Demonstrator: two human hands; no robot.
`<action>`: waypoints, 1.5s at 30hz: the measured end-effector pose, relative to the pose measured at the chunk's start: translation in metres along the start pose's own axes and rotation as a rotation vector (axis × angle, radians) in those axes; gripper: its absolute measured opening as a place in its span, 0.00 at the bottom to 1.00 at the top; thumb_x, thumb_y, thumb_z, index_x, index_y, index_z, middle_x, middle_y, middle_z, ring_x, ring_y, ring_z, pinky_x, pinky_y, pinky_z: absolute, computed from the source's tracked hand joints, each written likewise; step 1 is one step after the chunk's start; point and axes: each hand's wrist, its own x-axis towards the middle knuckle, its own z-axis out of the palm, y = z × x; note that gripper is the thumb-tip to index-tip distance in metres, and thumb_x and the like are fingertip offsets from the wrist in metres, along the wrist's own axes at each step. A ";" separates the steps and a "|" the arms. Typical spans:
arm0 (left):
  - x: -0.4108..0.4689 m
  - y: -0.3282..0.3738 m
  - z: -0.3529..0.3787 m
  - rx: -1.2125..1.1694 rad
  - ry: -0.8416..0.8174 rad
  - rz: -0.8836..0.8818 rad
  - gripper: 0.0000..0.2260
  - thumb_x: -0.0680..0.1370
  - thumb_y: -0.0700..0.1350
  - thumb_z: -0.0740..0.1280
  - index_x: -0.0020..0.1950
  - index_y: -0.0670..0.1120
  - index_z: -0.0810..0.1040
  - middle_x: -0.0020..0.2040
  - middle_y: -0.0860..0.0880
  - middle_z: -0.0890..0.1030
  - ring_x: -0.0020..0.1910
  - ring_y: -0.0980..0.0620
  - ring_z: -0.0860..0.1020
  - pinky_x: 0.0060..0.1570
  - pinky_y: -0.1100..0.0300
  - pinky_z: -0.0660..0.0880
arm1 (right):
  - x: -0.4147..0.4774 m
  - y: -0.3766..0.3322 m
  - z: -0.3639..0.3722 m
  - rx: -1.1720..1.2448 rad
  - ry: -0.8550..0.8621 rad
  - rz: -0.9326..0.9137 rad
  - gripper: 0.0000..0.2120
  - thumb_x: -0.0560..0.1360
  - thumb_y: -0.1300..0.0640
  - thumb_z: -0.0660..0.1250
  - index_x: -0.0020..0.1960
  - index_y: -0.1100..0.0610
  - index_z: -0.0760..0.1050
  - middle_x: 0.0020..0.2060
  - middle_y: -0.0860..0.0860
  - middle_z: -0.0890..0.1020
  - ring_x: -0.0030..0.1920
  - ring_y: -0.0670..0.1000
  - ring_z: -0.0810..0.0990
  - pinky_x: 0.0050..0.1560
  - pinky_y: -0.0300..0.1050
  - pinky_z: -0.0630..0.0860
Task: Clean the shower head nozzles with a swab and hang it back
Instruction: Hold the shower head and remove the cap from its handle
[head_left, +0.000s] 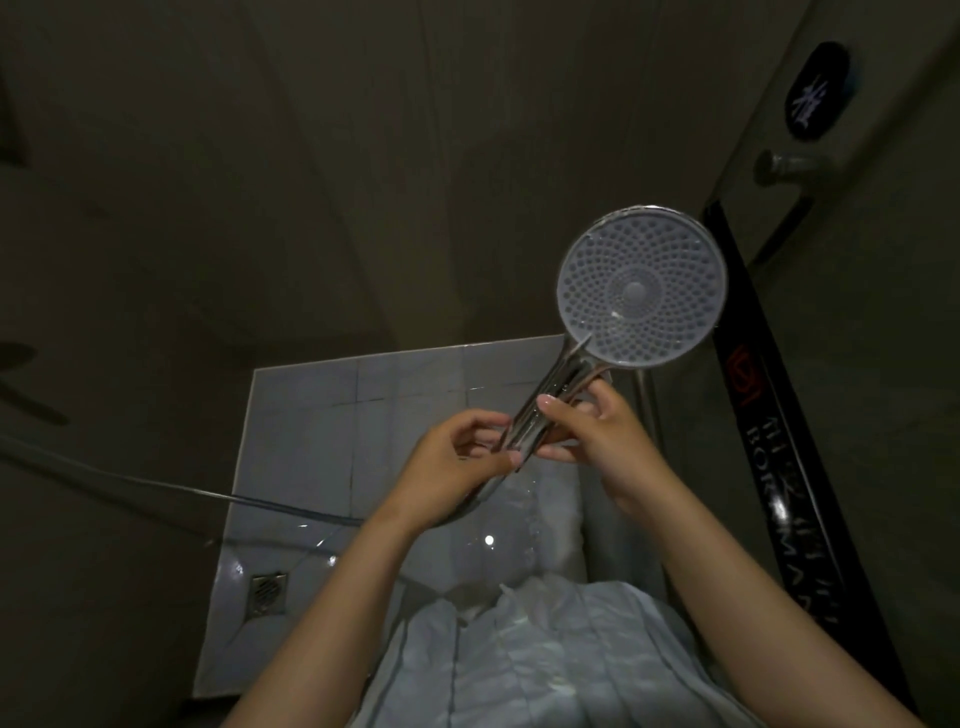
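Note:
The shower head (641, 287) is a round pale disc full of small nozzles, facing me at the upper right, on a shiny chrome handle (550, 402). My left hand (457, 462) grips the lower part of the handle from the left. Higher on the handle, my right hand (592, 431) curls its thumb and fingers round it from the right. A small white fleck sits on the disc just below its centre. I cannot make out a swab in either hand. The hose (156, 486) runs off to the left from the handle's bottom end.
Wet pale floor tiles (322, 415) lie below, with a square drain (267, 594) at the lower left. A glass door with a dark printed strip (779, 415) and a metal handle (789, 166) stands at the right. Dark walls close in on the left and behind.

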 end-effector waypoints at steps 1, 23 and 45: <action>-0.001 -0.002 0.000 -0.007 -0.016 -0.017 0.15 0.69 0.35 0.74 0.51 0.49 0.78 0.44 0.49 0.83 0.38 0.59 0.79 0.46 0.63 0.77 | 0.001 0.000 -0.001 0.000 0.017 -0.009 0.07 0.76 0.62 0.65 0.52 0.55 0.72 0.42 0.56 0.84 0.38 0.50 0.85 0.33 0.39 0.79; -0.012 -0.013 -0.021 -0.039 -0.111 0.000 0.01 0.75 0.34 0.67 0.44 0.38 0.76 0.32 0.46 0.78 0.29 0.55 0.75 0.31 0.65 0.74 | 0.000 0.010 0.003 0.158 0.095 0.022 0.12 0.75 0.59 0.67 0.57 0.58 0.70 0.45 0.55 0.81 0.40 0.49 0.84 0.38 0.43 0.82; -0.023 0.000 -0.020 -0.065 -0.040 -0.026 0.06 0.73 0.39 0.71 0.46 0.46 0.75 0.31 0.50 0.79 0.23 0.59 0.70 0.22 0.67 0.65 | -0.004 0.002 0.008 0.160 0.025 -0.053 0.07 0.75 0.61 0.66 0.52 0.56 0.72 0.45 0.54 0.83 0.44 0.52 0.85 0.38 0.43 0.81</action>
